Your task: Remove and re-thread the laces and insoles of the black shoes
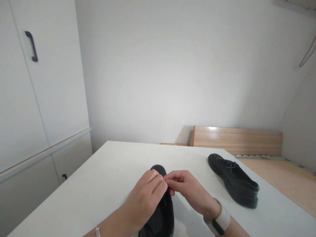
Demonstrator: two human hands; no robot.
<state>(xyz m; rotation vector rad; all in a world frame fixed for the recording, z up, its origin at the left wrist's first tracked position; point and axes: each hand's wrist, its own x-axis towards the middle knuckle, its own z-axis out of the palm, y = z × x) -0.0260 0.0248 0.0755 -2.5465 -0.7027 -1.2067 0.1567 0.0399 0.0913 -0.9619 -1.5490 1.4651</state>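
Observation:
A black shoe (161, 219) stands on the white table directly in front of me, toe pointing away. Over its lacing area lies my left hand (148, 192), fingers curled closed and hiding most of the front of the shoe. My right hand (184, 187) meets it from the right, thumb and forefinger pinched together against the left fingers. Whatever the two hands grip between them is too small and covered to make out. To the right, the matching black lace-up shoe (232, 179) rests with its laces tied and its heel toward me.
The white table (111, 164) spreads under both shoes. White cabinets (49, 82) with dark handles stand at the left. Beyond the table's right edge are a wooden headboard (237, 140) and a bare bed board (276, 174). A pale wall closes off the back.

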